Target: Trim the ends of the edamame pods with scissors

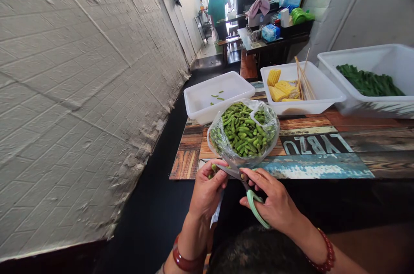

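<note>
- While the left hand [208, 187] pinches a green pod [214, 167] between thumb and fingers, the right hand [274, 198] grips a pair of scissors [242, 176], fingers up by the pivot, thumb near the handles.
- High grip probably for short, controlled blade movement; pinch likely steadies the pod beside the tips. Whether blade touches pod: cannot tell.
- Both hands at the table's near edge, just in front of a clear plastic bag [274, 129] heaped with pods [244, 131]; presumably set there for easy reach.
- White tub [207, 113] behind the bag, to its left, a few pods on its floor; perhaps placed as a receiver.
- Scissors' long axis diagonal: green handles low right, toward the person; blades up and left, toward the left hand.
- Held pod mostly finger-covered; one end shows upward, full axis unclear.
</note>
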The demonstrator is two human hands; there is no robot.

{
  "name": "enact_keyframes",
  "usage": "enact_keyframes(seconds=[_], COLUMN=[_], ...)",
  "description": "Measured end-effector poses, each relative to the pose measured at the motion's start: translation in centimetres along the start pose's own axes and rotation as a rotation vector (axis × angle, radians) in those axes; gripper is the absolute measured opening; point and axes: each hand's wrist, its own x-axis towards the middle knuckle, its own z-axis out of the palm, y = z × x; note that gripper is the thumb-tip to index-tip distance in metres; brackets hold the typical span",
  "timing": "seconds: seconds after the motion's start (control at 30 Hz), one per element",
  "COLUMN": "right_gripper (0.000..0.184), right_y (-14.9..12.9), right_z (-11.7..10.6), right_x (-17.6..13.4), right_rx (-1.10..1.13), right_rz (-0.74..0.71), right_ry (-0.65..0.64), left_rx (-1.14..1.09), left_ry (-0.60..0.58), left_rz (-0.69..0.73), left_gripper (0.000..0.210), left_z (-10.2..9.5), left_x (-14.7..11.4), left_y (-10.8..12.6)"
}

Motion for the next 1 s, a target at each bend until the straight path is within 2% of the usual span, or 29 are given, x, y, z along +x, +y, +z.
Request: enact_keyframes(seconds=[0.2,0.4,0.53,0.67,0.77,0.9,1.0], right_gripper=[0.071,0.058,0.052,0.047,0.043,0.042,0.046], right_y=[0.2,0.2,0.3,0.6,0.8,1.0,0.9], right_z=[0.1,0.1,0.2,0.4,0.2,-0.6,-1.5], right_x=[0.1,0.2,0.5,0.6,0.5,0.7,0.9], right_rx=[-0.007,-0.039,-0.017,0.067,0.123,0.185,0.251], right_rz=[-0.027,-0.044,-0.052,0.028,0.117,0.278,0.372], right_ry=[0.003,0.041,0.063,0.124,0.193,0.279,0.288], left_rx=[-0.001,-0.027,-0.068,-0.171,-0.197,-0.020,0.246], left_ry=[-0.007,-0.018,-0.038,-0.015,0.012,-0.005,-0.007], left_rz=[-0.018,-0.004,-0.048,-0.107,-0.102,-0.014,0.075], left_gripper=[0.025,0.023,0.018,0.021,0.021,0.024,0.013], left_z=[0.2,0.3,0.6,0.7,0.7,1.2,1.8], left_x=[0.0,0.0,0.3,1.2,2.0,3.4,4.9], left_y=[0.3,0.2,0.1,0.5,1.1,1.9,2.1])
